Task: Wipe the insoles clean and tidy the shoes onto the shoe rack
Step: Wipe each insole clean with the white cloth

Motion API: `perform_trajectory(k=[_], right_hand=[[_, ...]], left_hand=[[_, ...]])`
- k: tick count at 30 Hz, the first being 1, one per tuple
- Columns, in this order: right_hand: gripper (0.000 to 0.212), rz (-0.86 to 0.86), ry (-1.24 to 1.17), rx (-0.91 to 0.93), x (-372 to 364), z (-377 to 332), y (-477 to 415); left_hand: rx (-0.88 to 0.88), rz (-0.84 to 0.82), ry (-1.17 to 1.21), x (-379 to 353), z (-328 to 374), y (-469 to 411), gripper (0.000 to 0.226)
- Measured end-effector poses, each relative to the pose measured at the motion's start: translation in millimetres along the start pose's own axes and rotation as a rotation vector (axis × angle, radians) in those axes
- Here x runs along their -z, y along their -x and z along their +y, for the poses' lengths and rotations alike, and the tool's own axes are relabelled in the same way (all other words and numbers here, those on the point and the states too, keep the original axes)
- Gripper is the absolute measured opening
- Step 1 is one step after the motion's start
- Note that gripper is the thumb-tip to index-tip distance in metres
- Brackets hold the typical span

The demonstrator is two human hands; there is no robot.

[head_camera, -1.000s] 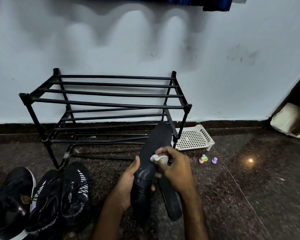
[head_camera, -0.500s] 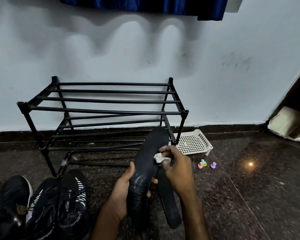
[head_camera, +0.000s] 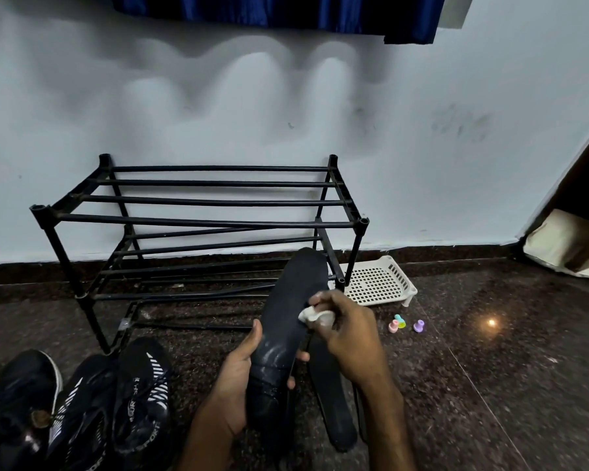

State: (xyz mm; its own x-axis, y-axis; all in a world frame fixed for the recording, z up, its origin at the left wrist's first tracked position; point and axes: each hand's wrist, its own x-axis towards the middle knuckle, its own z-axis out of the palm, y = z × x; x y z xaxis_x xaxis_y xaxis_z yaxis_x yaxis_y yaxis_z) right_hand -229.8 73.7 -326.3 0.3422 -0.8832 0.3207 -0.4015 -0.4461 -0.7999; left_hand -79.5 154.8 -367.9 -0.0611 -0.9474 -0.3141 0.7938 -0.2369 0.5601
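Head view is showing the left hand (head_camera: 238,379) gripping a black insole (head_camera: 293,300) near its heel end, thumb on one edge and fingers curling round the other. Its toe is tilting up in front of the shoe rack (head_camera: 198,220), by the right front leg. The right hand (head_camera: 351,338) is pinching a small white wad (head_camera: 315,316) (cloth or tissue, I cannot tell) and pressing it on the insole's middle.

The insole is looking thin and bendy, so bracing it from behind where the wad is pressing should be helping. Long heel-to-toe strokes, turning the wad to a fresh face, would probably be lifting the pale streaks glinting near the heel. The toe half is reading as matte fabric.

A second insole (head_camera: 334,402) is lying flat on the speckled, glossy stone floor (head_camera: 490,385) in front of the rack's right end. Black knit shoes (head_camera: 140,396) with white stripes are sitting on the floor before the rack's left end — not yet shelved. The rack itself is black tubing in two tiers. A white perforated plastic tray (head_camera: 378,283) is lying just right of it.
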Motion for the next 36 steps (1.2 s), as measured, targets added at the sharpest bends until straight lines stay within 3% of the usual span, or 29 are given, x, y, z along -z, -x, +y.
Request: perform_trajectory(k=[2, 6, 10, 11, 14, 15, 19, 22, 23, 27, 31, 35, 36], right_hand=[[0.034, 0.115, 0.051, 0.002, 1.3, -0.1, -3.3], [0.023, -0.146, -0.023, 0.017, 8.0, -9.4, 4.2], [0.025, 0.105, 0.099, 0.025, 5.6, -7.0, -6.3], [0.029, 0.102, 0.114, 0.033, 5.7, -7.9, -6.6], [0.028, -0.136, 0.059, 0.045, 6.8, -13.3, -0.6], [0.023, -0.140, 0.060, 0.055, 6.2, -14.7, -0.8], [0.024, 0.098, 0.110, 0.085, 2.5, -14.1, -8.7], [0.027, -0.109, 0.061, 0.070, 0.6, -18.7, -1.8], [0.024, -0.105, 0.064, 0.072, 0.2, -19.7, -0.9], [0.026, 0.179, 0.169, 0.096, -1.9, -16.3, -12.5], [0.026, -0.079, 0.081, 0.080, -2.1, -22.3, -1.6], [0.023, 0.180, 0.194, 0.086, -1.0, -13.4, -13.3], [0.025, 0.177, 0.177, 0.086, -1.1, -16.8, -13.9]], left_hand=[[0.003, 0.001, -0.019, 1.9, 0.1, -0.3, 0.062], [0.010, -0.018, -0.050, 2.4, -0.3, -2.0, 0.065], [0.006, -0.024, -0.058, 1.6, -0.4, -2.1, 0.065], [0.001, -0.029, -0.060, 1.1, -0.5, -0.7, 0.065], [-0.021, -0.034, -0.053, -2.8, 0.8, 0.9, 0.063], [-0.023, -0.030, -0.044, -4.3, 0.9, 1.3, 0.062], [-0.012, -0.036, -0.045, -5.6, 0.3, 0.9, 0.063], [0.000, -0.053, -0.018, -5.3, -0.4, 0.0, 0.062], [0.002, -0.054, -0.012, -4.7, -0.8, 0.1, 0.062], [0.002, -0.066, -0.021, -11.0, -1.3, -0.9, 0.061], [-0.012, -0.049, 0.006, -20.6, 0.1, 3.4, 0.055], [0.003, -0.034, -0.055, -18.0, -1.3, 1.6, 0.059], [0.004, -0.041, -0.062, -19.4, -1.8, 2.9, 0.058]])
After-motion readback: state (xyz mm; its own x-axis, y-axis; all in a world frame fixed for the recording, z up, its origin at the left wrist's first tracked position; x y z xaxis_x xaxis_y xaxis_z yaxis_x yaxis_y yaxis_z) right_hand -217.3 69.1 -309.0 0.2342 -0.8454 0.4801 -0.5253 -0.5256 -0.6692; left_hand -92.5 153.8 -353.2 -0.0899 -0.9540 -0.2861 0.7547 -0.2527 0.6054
